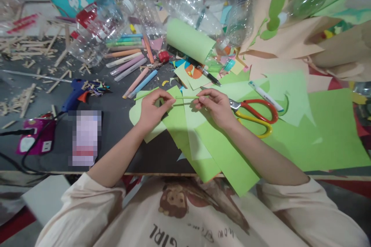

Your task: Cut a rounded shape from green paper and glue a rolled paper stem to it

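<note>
A thin green paper strip (pixel 185 97), narrow as a stick, stretches between my two hands above the sheets. My left hand (pixel 155 109) pinches its left end between thumb and forefinger. At the other end, my right hand (pixel 213 105) grips it with the fingertips. Beneath both hands lie overlapping pieces of green paper (pixel 232 158) in light and bright shades. Scissors (pixel 257 110) with one red and one yellow handle loop rest beside my right wrist, their blades partly hidden by that hand. Another thin green strip (pixel 145 93) lies just beyond my left hand.
A blue glue gun (pixel 72 94), a phone (pixel 86 138) and a purple box (pixel 37 135) with cables sit at left. Markers (pixel 130 61), a black pen (pixel 213 78) and clear plastic bottles (pixel 240 19) lie farther back. Wooden sticks (pixel 27 100) litter the far left.
</note>
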Tool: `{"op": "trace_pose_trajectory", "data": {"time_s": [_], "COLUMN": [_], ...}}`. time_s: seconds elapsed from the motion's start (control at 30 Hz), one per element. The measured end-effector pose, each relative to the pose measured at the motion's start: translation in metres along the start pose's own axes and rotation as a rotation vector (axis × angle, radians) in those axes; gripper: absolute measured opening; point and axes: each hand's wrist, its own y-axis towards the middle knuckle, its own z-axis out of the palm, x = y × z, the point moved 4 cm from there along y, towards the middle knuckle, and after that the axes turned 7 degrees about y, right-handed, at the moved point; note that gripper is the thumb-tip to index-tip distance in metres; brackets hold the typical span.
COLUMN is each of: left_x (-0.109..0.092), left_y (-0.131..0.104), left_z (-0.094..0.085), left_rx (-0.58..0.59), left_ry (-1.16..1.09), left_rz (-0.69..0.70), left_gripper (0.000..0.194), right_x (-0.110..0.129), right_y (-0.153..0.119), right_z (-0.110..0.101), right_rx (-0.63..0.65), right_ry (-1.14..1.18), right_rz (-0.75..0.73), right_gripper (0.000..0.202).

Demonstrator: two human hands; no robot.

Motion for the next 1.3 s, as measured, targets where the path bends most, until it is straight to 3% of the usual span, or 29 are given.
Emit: {"op": "trace_pose_trajectory", "data": {"time_s": [0.2,0.3,0.4,0.53,0.63,0.93,1.3], "left_x": [0.004,0.0,-0.007,-0.024,-0.036,-0.033,-0.03], "left_y": [0.0,-0.002,-0.005,-0.016,-0.023,-0.023,-0.015], "left_z": [-0.019,-0.019,-0.009,0.011,0.018,0.015,0.009], "left_rx": [-0.233,-0.272,-0.156,0.189,0.275,0.178,0.212], "left_ry": [0.042,0.07,0.063,0.202,0.273,0.333,0.343], "left_rz": [-0.049,0.031,0.14,0.341,0.437,0.294,0.04], "left_gripper": [0.054,0.04,0.035,0.024,0.015,0.02,0.018], "right_x": [0.0,0.0,0.001,0.003,0.003,0.003,0.003], "right_y": [0.002,-0.003,-0.01,-0.02,-0.023,-0.022,-0.017], "right_z": [-0.004,-0.001,0.004,0.009,0.009,0.01,0.003], "right_rx": [-0.042,-0.003,0.07,0.162,0.194,0.181,0.047], "right_ry": [0.038,0.017,-0.019,-0.139,-0.202,-0.128,-0.038], "right_rz": [-0.007,-0.003,0.014,0.014,-0.003,0.025,0.004], "right_gripper": [0.036,0.034,0.03,0.027,0.029,0.032,0.03]}}
